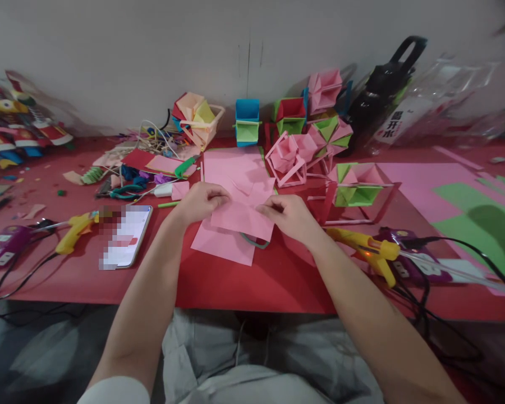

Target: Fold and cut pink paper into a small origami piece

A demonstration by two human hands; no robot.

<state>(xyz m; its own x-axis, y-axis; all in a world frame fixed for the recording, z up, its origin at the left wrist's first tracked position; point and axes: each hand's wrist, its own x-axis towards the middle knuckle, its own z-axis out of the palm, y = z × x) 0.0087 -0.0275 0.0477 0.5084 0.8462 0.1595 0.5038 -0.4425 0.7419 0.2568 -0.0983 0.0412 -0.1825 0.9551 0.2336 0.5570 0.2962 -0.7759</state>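
Both my hands meet over the middle of the red table. My left hand pinches the left edge of a pink paper sheet, fingers closed on it. On the sheet's right edge, my right hand is closed too. The sheet is partly folded and lifted just above more pink sheets lying flat. A grey-green loop, perhaps a scissors handle, peeks out from under the paper.
A phone lies at left beside a yellow glue gun. Another yellow glue gun with cables lies at right. Folded paper baskets in pink, green and blue stand behind. A black jug stands by the wall.
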